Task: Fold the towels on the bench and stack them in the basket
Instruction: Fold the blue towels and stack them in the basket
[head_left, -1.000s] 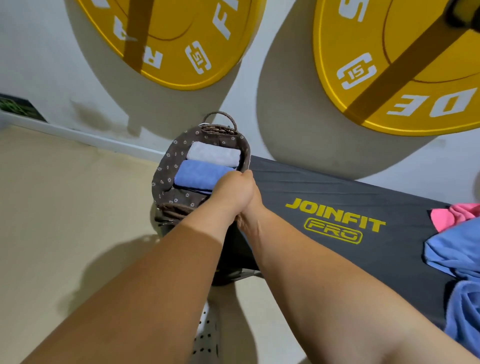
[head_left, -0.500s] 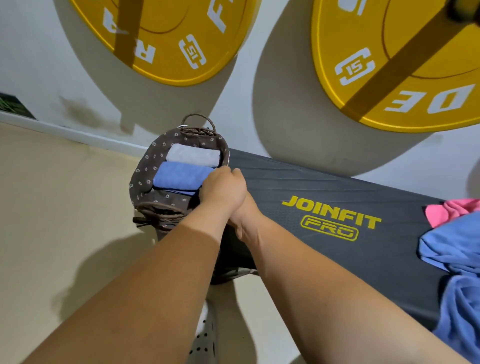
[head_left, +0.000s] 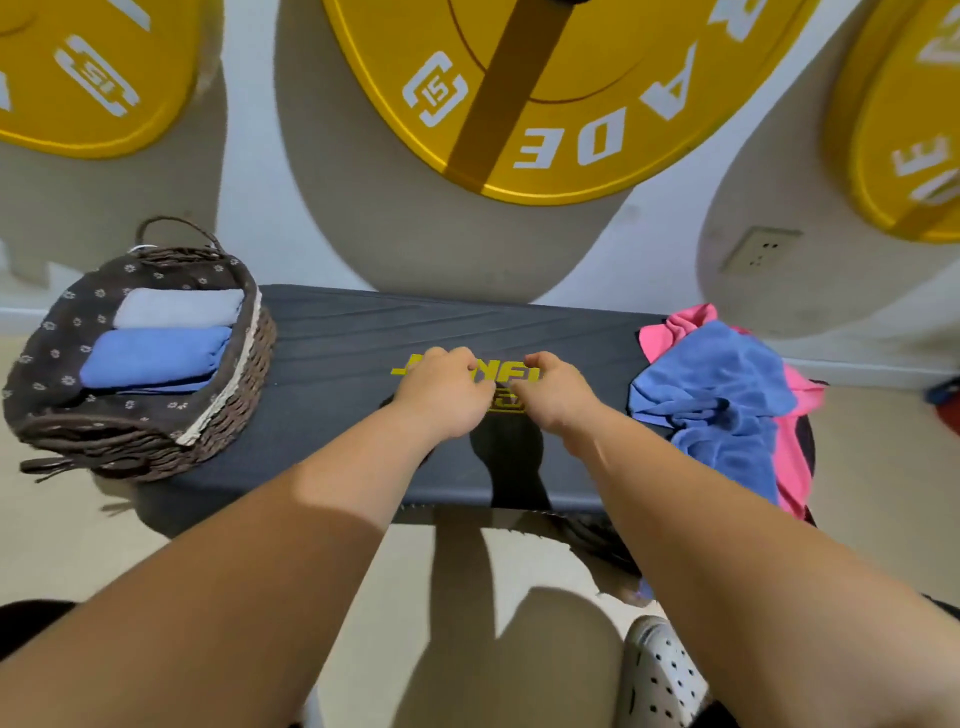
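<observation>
My left hand (head_left: 448, 396) and my right hand (head_left: 551, 393) hover side by side over the middle of the dark bench (head_left: 337, 364), above its yellow logo. Both have their fingers curled under, and I see nothing in them. At the bench's left end stands a wicker basket (head_left: 228, 415) with a dark flowered lining. It holds a folded grey towel (head_left: 179, 307) and, in front of it, a folded blue towel (head_left: 153, 356). On the right end lies a crumpled blue towel (head_left: 722, 395) on top of a pink towel (head_left: 795, 441).
Yellow weight plates (head_left: 545, 93) hang on the white wall behind the bench. A wall socket (head_left: 756, 250) is at the right. Below the bench are a beige floor, my knee and a white perforated shoe (head_left: 660, 675).
Both hands have left the basket's edge and moved right to the middle of the bench. The view has swung right, so the pile of loose towels shows fully.
</observation>
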